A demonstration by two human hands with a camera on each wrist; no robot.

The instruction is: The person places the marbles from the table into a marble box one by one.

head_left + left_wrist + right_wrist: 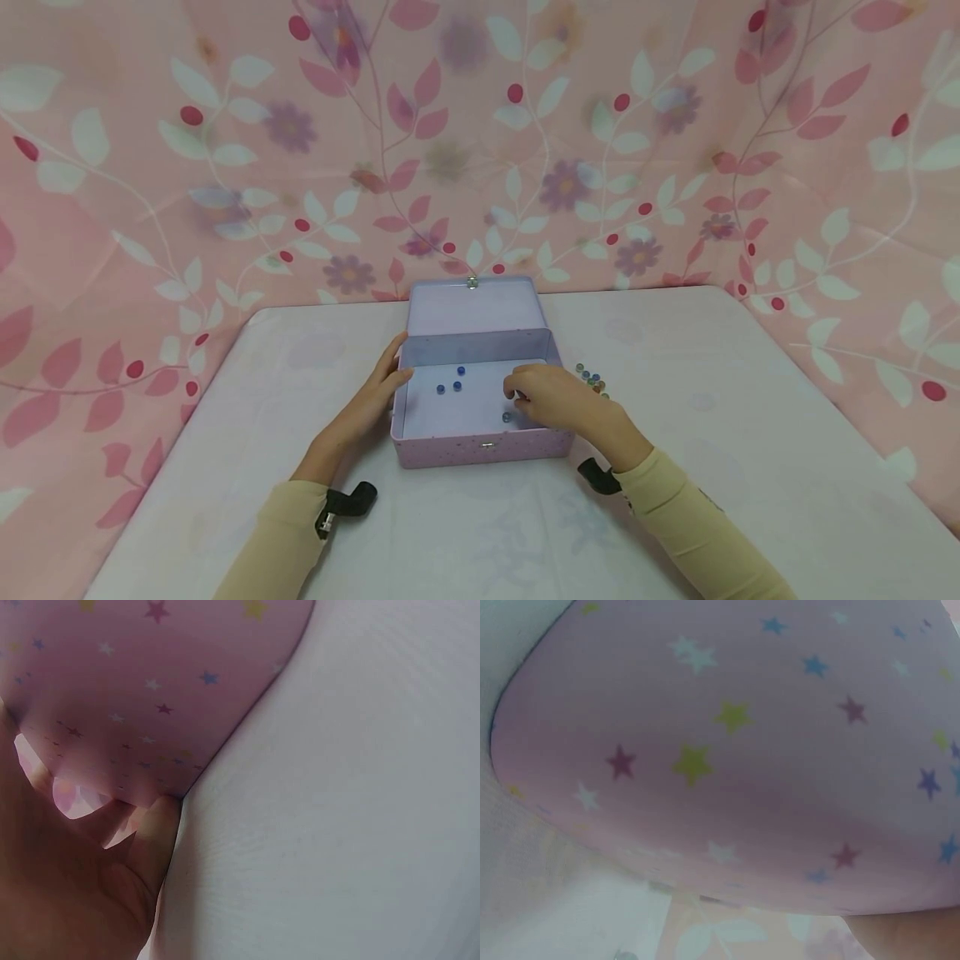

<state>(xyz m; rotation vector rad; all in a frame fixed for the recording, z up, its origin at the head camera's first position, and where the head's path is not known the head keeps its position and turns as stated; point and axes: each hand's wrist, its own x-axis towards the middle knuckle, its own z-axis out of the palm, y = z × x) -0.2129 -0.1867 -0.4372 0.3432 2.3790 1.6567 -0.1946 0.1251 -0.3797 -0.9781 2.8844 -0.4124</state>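
A lilac tin box (450, 450) with a star pattern stands on the table, its hinged lid (477, 307) tilted back. Three blue marbles (457, 387) lie in its left half, and a greenish marble (507, 417) lies near the front right. At the left wall my left hand (371, 400) holds the box, thumb over the rim and fingers along the outside. Over the right part of the box is my right hand (558, 396), fingers loosely bent, with a gap between index finger and thumb just above the greenish marble. No marble shows between them.
Just right of the box lies a small group of coloured marbles (592, 379), partly behind my right hand. A white cloth covers the table (697, 400). A floral curtain (480, 150) hangs behind it and at both sides.
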